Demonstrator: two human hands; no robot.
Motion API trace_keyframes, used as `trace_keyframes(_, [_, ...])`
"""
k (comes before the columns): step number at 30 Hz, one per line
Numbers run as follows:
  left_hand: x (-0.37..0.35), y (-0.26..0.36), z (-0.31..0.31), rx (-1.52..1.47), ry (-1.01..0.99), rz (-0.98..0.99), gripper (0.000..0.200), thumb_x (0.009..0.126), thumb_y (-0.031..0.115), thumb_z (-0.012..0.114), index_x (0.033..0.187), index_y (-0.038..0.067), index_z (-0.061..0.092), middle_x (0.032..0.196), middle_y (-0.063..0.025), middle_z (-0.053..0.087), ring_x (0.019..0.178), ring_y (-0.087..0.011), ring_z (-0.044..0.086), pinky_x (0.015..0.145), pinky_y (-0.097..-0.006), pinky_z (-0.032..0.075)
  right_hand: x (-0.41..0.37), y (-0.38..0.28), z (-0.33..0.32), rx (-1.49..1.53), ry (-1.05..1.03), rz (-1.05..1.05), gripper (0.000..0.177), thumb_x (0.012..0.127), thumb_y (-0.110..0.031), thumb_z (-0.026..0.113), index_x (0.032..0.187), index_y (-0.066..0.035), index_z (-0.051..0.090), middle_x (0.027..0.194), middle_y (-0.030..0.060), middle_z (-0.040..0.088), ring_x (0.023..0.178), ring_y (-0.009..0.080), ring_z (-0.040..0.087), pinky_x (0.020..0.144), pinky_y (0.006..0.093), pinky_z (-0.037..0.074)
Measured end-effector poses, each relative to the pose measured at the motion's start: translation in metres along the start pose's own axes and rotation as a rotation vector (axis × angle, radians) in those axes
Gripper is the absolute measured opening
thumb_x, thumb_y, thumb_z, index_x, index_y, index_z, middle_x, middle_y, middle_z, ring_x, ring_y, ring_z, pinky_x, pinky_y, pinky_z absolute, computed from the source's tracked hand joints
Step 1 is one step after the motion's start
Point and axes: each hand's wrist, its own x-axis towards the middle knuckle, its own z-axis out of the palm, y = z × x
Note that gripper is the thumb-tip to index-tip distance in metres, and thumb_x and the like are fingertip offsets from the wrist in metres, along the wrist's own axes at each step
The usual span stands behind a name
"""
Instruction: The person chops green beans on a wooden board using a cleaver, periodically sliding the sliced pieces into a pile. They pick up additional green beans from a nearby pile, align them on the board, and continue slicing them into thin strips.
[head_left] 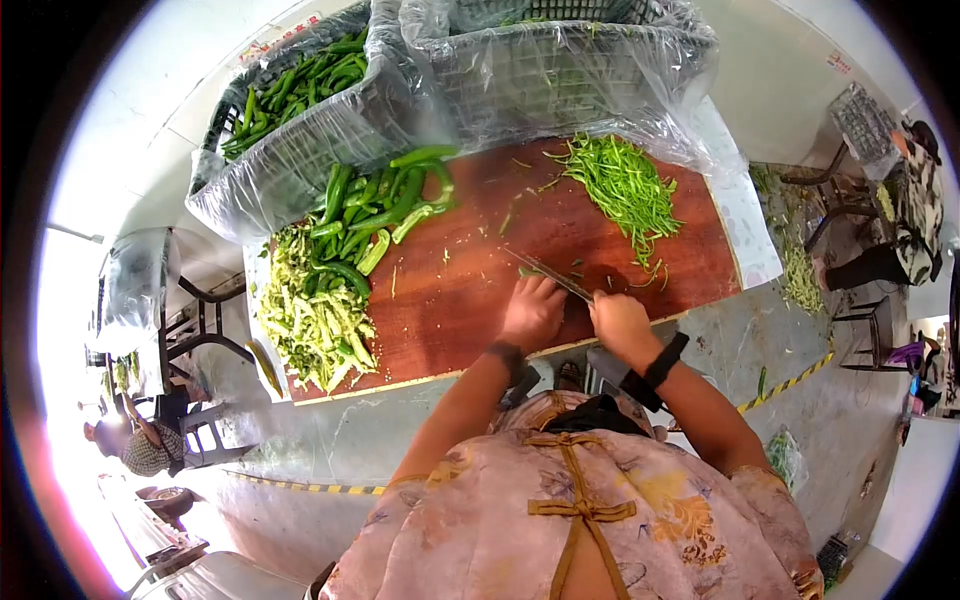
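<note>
My right hand (622, 324) is closed round the handle of a knife (552, 274), whose thin blade points up and to the left over the red-brown board (450, 300). Beside the blade, my left hand (534, 312) rests near the board's front edge with its fingers curled; what lies under them is hidden. Shredded green pepper (625, 190) is heaped at the board's back right. Whole and halved green peppers (375, 205) lie at the back left, above a pile of pale pepper cores and scraps (310, 330).
Behind the board stand a plastic-lined crate (290, 150) of green peppers and another lined crate (570, 85). One person (900, 225) is at the far right, another (150, 440) at the far left. A stool (870, 330) stands on the right.
</note>
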Motion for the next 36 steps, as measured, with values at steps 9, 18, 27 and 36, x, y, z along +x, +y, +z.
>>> trace_keyframes(9, [0.0,-0.004,0.006,0.009,0.073,0.029,0.026,0.07,0.01,0.058,0.095,0.006,0.062,0.099,-0.0094,0.056,0.097,-0.0301,0.052,0.085,-0.0425,0.042,0.005,0.001,-0.008,0.001,0.111,0.022,0.021,0.087,-0.023,0.053,0.083,-0.003,0.056,0.065,0.0185,0.06,0.062,0.0378,0.06,0.056,0.0483,0.047])
trace_keyframes(18, [0.0,-0.002,0.001,0.032,0.001,0.029,0.024,0.072,0.01,0.057,0.095,0.006,0.062,0.102,-0.0091,0.055,0.099,-0.0297,0.051,0.087,-0.0429,0.041,-0.031,0.007,-0.014,0.008,-0.017,0.058,0.021,0.085,-0.023,0.055,0.081,-0.003,0.055,0.064,0.02,0.059,0.063,0.0397,0.059,0.057,0.0503,0.046])
trace_keyframes(27, [0.002,-0.001,0.0,-0.01,0.044,0.025,0.022,0.07,0.009,0.059,0.092,0.006,0.062,0.097,-0.0089,0.056,0.094,-0.0289,0.052,0.083,-0.0424,0.042,0.035,-0.014,0.008,-0.033,0.167,-0.055,0.016,0.083,-0.014,0.05,0.074,-0.004,0.058,0.065,0.0165,0.06,0.06,0.0355,0.06,0.055,0.0454,0.048])
trace_keyframes(36, [-0.002,-0.005,0.007,-0.008,0.055,-0.015,0.019,0.07,0.01,0.058,0.089,0.006,0.06,0.097,-0.0098,0.055,0.095,-0.0299,0.052,0.083,-0.0431,0.042,-0.024,0.005,-0.016,-0.005,0.013,0.032,0.021,0.086,-0.022,0.054,0.082,-0.002,0.056,0.064,0.0196,0.059,0.063,0.0386,0.059,0.058,0.0494,0.047])
